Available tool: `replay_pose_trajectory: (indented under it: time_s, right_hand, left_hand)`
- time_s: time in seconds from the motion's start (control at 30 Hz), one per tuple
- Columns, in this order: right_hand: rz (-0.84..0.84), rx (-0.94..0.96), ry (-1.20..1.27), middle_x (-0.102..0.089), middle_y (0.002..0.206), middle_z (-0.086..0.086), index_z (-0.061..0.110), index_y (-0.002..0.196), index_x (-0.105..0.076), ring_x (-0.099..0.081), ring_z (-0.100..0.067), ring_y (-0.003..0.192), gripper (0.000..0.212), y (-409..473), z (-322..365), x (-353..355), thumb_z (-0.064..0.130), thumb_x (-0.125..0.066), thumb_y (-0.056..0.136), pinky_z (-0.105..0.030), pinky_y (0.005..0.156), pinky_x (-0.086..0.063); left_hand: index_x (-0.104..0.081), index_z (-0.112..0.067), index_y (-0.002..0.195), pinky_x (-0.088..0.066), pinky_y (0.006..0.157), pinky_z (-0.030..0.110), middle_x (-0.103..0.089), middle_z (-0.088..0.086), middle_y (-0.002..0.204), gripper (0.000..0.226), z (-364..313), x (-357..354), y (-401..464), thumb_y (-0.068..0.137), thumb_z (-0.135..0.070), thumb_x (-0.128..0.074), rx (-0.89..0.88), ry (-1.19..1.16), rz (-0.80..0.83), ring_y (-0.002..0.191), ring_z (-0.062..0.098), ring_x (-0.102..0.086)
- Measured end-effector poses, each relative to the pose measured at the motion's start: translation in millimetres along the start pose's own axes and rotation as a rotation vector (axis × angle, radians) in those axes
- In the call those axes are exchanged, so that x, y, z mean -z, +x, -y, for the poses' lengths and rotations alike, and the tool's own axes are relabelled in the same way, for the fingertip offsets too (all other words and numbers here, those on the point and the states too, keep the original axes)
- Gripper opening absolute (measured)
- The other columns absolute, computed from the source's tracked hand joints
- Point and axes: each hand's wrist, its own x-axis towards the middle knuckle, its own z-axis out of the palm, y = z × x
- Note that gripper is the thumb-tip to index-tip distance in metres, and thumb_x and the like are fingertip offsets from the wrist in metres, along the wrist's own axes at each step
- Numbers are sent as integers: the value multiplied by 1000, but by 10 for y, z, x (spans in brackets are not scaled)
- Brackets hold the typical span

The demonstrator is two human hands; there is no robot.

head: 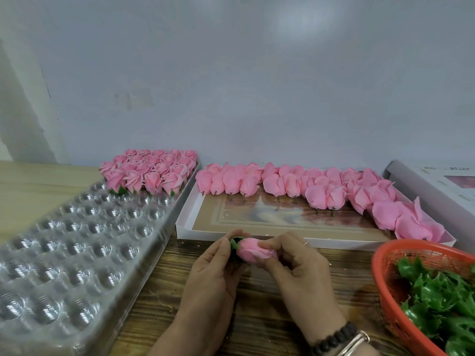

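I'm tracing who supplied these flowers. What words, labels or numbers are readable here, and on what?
None is readable.
White box at the far right: a row of dark print near its top edge, too blurred to read.
Cardboard tray: a faded picture only, no words.

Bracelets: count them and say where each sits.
2, both on the right wrist: a black bead bracelet, and a silver band behind it, nearer the elbow. The left wrist shows none; others may lie out of frame. Left hand and right hand hold the pink rose.
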Motion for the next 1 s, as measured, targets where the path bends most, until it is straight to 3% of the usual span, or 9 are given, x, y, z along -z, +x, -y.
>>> replay_pose_trajectory:
  time_s: [0.13,0.37,0.47,0.6,0.67,0.73,0.87,1.0]
  right_hand:
    - [-31,67,-78,-61,74,12,20,75,-69,-58,-2,72,23,-1,-12,8,-1,-77,69,-8,64,-41]
    - [-16,93,-89,-63,77,13,16,77,-72,-59,5,80,16,1,42,16,1,-77,72,-4,69,-40]
    - [-16,139,-98,-62,76,11,12,77,-73,-57,9,79,13,-1,66,33,1,-76,72,-2,69,-38]
    - [-18,156,-91,-60,74,11,9,75,-71,-56,11,76,12,2,67,62,-2,-74,73,-1,67,-37]
    - [4,135,-74,-61,74,11,9,74,-70,-56,9,76,13,19,67,70,-4,-73,73,-2,66,-38]
    - [17,143,-78,-61,75,12,10,75,-70,-56,8,76,13,29,69,66,-3,-72,73,-3,67,-38]
    - [61,198,-107,-59,78,14,14,79,-69,-56,3,75,11,9,66,53,5,-69,73,-7,67,-41]
    - [217,321,-114,-63,87,6,14,82,-68,-60,0,86,9,-20,129,26,7,-66,78,-13,76,-47]
  left_hand:
    - [-63,2,102,-53,81,30,-70,20,96,35,23,-19,-17,74,-16,-49,11,-4,3,86,23,-69]
    - [-60,0,111,-48,92,36,-69,20,103,38,39,-63,-61,79,-17,-48,81,31,9,100,27,-65]
    - [-62,-6,109,-51,83,29,-71,15,100,31,51,-50,-77,92,-2,-36,100,86,39,94,21,-68]
    - [-61,-7,110,-55,79,25,-70,15,103,48,33,3,-67,83,16,-28,97,178,164,98,21,-67]
    - [-57,-10,116,-54,82,26,-70,15,105,50,12,45,-47,78,16,-39,45,344,248,98,23,-65]
    - [-52,-19,123,-49,81,28,-68,13,106,58,9,100,-34,70,4,-50,-67,668,278,92,21,-61]
    - [-42,-45,113,-39,83,5,-51,-10,117,66,-6,128,-15,74,3,-64,-401,1189,191,105,0,-52]
    - [-52,-33,106,-39,78,7,-55,-8,105,50,-57,128,-2,68,-7,-72,-519,1372,178,93,-1,-52]
